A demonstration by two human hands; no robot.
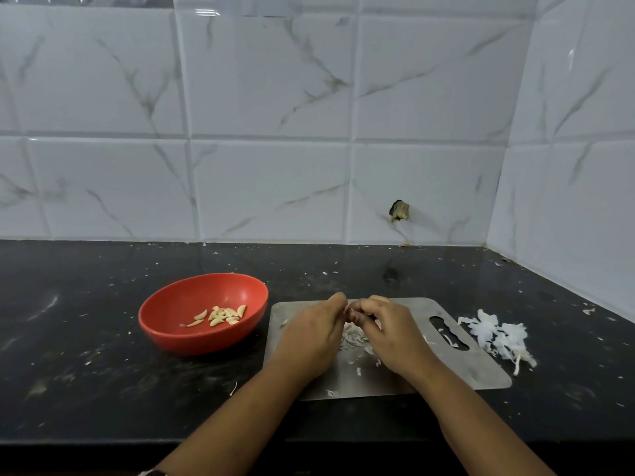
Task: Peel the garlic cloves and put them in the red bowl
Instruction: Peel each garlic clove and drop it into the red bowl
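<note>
The fingers [338, 300] of the left hand [309, 334] are curled, and their tips meet the curled fingers of the right hand [395, 338] over the far edge of a steel board [474, 369]. The spot where the tips meet is too small and too hidden to tell whether they pinch a clove or only press on each other.

Just nearer than the fingertips, between the two hands, a small heap of peel [352, 336] lies on the board, with more flakes strewn toward its near edge.

Left of the fingers, just off the board, stands the red bowl [165, 297], and a dozen or so peeled cloves [221, 316] lie in its bottom.

Right of the fingers, past the board's handle slot, a pile of white skins [494, 334] lies on the black counter [86, 355].

Beyond the fingers the counter, flecked with bits of skin, runs to a white marbled wall [275, 132], which has a broken hole [399, 210] in one tile, beyond and right of the fingers.
</note>
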